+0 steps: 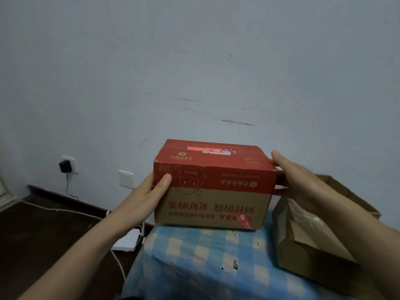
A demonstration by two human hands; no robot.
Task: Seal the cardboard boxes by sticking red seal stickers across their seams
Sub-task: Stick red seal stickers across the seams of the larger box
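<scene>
**While both hands grip it, a red-topped box stands at the counter's far end**

Where the blue-checked counter (194,256) lies nearest, an open brown box (307,241) stands at its right. Beyond, the left hand (151,191) grips the cardboard box (216,204) by its left side, thumb on the front. The right hand (296,180) clasps the right side, thumb at the top edge. The box seems to rest on the counter, perhaps slightly raised. One red seal sticker (244,221) crosses its lower front corner, and another sticker (205,150) lies along the top seam.
</scene>
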